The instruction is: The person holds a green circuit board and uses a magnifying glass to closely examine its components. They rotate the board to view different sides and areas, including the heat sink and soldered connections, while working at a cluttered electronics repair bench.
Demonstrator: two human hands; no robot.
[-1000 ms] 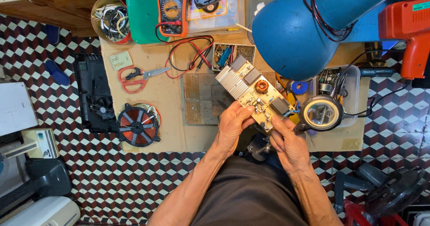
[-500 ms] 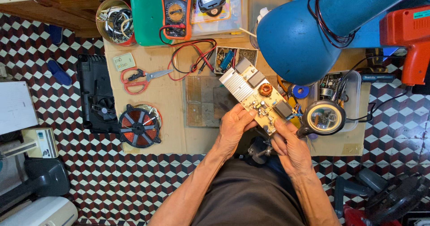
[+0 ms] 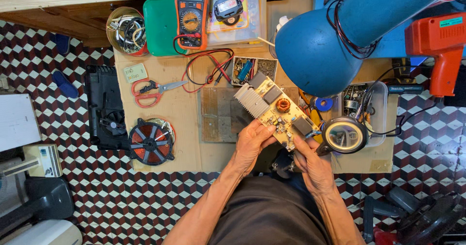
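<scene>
i see both hands holding the circuit board (image 3: 275, 110) tilted above the near edge of the workbench (image 3: 170, 128), under the blue lamp (image 3: 330, 41), probably for light. left hand (image 3: 251, 145) pinches the near-left edge, thumb on top; right hand (image 3: 313, 165) grips the near corner, fingers curled. a magnifier (image 3: 345, 135) sits just right, scissors (image 3: 155, 89) far left.
</scene>
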